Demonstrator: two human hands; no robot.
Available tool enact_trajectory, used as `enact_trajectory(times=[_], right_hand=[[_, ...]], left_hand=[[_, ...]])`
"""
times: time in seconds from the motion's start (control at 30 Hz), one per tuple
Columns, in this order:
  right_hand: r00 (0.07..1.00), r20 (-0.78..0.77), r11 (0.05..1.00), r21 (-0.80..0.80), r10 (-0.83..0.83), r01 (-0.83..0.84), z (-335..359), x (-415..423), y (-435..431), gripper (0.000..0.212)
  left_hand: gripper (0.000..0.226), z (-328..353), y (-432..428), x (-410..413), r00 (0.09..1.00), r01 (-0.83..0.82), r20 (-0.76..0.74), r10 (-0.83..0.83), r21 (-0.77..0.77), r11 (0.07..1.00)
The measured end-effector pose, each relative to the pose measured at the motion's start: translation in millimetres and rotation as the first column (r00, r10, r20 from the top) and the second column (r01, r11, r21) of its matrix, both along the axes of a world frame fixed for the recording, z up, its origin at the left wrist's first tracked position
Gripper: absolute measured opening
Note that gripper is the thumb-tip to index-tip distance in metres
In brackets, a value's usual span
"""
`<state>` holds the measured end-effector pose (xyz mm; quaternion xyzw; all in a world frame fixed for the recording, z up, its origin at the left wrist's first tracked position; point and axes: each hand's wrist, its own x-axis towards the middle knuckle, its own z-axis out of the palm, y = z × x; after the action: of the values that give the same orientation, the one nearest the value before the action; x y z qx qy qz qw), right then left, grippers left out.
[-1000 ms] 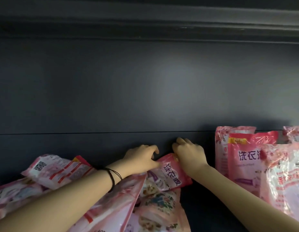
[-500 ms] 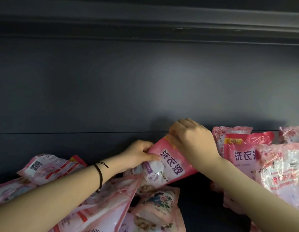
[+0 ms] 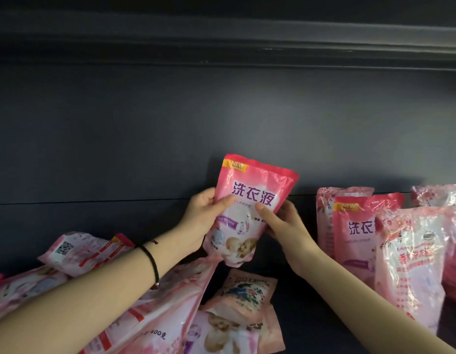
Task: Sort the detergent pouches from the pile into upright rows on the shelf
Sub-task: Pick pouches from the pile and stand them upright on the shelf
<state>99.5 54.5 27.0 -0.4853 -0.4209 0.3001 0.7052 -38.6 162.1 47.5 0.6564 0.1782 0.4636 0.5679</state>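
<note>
Now the step in hand is the carry: 1 pouch (image 3: 257,180) is up off the pile (image 3: 158,315) and on its way to the row (image 3: 354,226) of upright pouches. Both hands hold it. The left hand (image 3: 201,215) grips its left edge with the thumb across the front, and the right hand (image 3: 285,226) grips its right side, thumb in front and fingers behind. It hangs upright, print facing the camera, clear of the shelf (image 3: 298,315), left of the row and apart from it. The pile lies farther left of the row, partly under the left forearm. At least 4 pouches stand in the row, 1 of them with the same print as the held pouch. Next, I judge, it must travel right to the row's left end, beside that matching pouch, and come down base first. Such a soft bag will likely slump, so it should sit flat or lean on its neighbour before either hand lets go. Compared with 0.5 s ago, the pouch has risen and turned from a low slant over the pile to upright. The right hand has shifted from its top corner to its side. At 1 s ago the pouch lay flat on the pile under both hands. The row looks unchanged.
</note>
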Motion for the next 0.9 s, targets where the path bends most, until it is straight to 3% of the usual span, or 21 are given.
enact_trajectory(times=[0.13, 0.37, 0.63, 0.77, 0.9], right_hand=[[0.994, -0.086, 0.990, 0.130, 0.066, -0.054, 8.1, -6.7, -2.6, 0.040], [0.988, -0.141, 0.964, 0.264, 0.063, -0.024, 33.6, -3.5, -35.2, 0.028], [0.971, -0.178, 0.957, 0.270, 0.157, -0.105, 38.1, 13.6, -98.9, 0.026], [0.963, -0.175, 0.954, 0.253, 0.205, -0.158, 34.1, 30.6, -135.6, 0.030], [0.961, -0.170, 0.955, 0.240, 0.219, -0.175, 18.7, 53.3, -170.0, 0.026]], left_hand=[[0.042, 12.9, -15.8, 2.9, 0.998, 0.048, 0.050, -0.049, 0.017, 0.999], [0.027, 34.4, -58.9, 5.5, 0.988, 0.047, 0.146, -0.050, 0.023, 0.999], [0.017, 28.8, -128.0, 22.6, 0.982, -0.128, 0.157, 0.102, 0.165, 0.978], [0.026, 21.0, -168.4, 36.3, 0.979, -0.142, 0.172, 0.112, 0.177, 0.974], [0.016, 3.6, -205.1, 57.2, 0.982, -0.133, 0.154, 0.107, 0.171, 0.976]])
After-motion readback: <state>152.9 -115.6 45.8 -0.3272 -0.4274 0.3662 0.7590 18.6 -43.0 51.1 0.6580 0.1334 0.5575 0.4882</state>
